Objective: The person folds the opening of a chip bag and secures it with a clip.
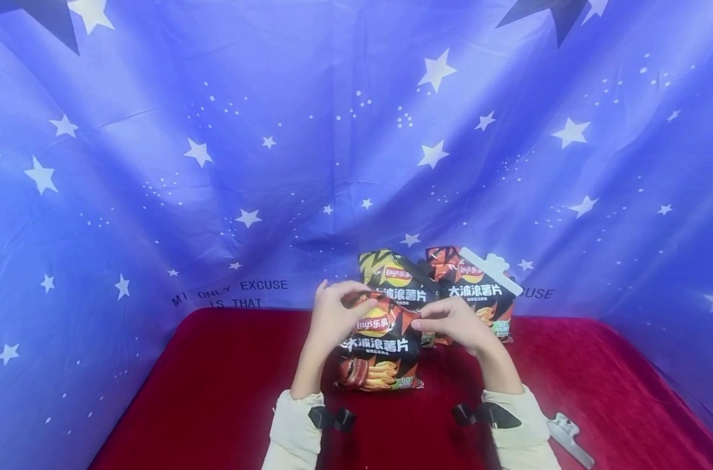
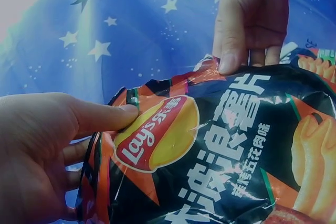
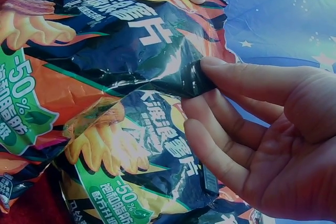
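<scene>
An orange and black bag of Lay's chips point(image 1: 379, 346) stands upright on the red cloth, its top edge between both hands. My left hand point(image 1: 340, 313) pinches the upper left of the bag, thumb on the front near the yellow logo and fingers behind, as the left wrist view shows. My right hand point(image 1: 453, 320) pinches the upper right corner between thumb and fingers; in the right wrist view that corner point(image 3: 197, 80) is creased under the thumb. The bag's top looks crumpled and folded toward the back.
Behind stand a yellow and black chip bag point(image 1: 391, 271) with a dark clip on its corner and another orange bag point(image 1: 473, 300) with a white clip point(image 1: 491, 269) across its corner. A pale clip point(image 1: 569, 438) lies by the right sleeve. A blue starred curtain point(image 1: 309, 163) encloses the red table point(image 1: 215, 391).
</scene>
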`<state>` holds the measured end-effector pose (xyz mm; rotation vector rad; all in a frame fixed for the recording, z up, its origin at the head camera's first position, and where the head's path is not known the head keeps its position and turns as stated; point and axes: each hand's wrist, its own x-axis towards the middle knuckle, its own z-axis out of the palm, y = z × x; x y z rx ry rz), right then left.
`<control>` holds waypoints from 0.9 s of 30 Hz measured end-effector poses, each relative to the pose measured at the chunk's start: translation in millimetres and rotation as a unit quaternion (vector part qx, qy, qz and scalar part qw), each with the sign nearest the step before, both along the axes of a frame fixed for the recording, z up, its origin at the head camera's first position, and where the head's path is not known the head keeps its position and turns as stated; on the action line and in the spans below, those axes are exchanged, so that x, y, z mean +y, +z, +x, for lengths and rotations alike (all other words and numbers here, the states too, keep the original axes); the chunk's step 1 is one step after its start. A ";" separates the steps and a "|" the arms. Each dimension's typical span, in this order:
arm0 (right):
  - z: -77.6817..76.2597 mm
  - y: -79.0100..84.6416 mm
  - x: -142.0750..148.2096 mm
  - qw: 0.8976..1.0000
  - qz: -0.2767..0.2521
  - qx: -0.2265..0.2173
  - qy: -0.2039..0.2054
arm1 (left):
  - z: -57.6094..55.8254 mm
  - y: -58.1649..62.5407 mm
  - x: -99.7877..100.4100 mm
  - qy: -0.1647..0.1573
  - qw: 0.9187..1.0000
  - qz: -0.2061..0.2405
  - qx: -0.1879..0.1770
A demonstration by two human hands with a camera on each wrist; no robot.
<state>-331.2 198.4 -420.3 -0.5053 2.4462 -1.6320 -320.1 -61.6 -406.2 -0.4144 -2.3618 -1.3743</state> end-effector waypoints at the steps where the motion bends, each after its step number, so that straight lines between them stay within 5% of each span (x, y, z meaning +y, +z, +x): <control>1: 0.2 0.1 -0.3 1.000 -0.005 -0.002 0.000 | -0.7 -0.6 -1.0 -0.002 1.000 0.001 0.001; 9: -2.1 -3.1 -1.8 1.000 -0.017 0.001 0.002 | -6.2 -3.9 -9.0 -0.006 1.000 0.018 0.015; 19: -4.7 -10.5 -4.5 0.997 -0.025 0.078 0.007 | -7.2 -3.6 -15.9 -0.007 0.999 0.044 0.028; 27: -3.7 -10.1 -6.4 0.990 -0.005 0.143 0.007 | -9.9 -5.6 -25.4 -0.040 0.997 0.060 0.007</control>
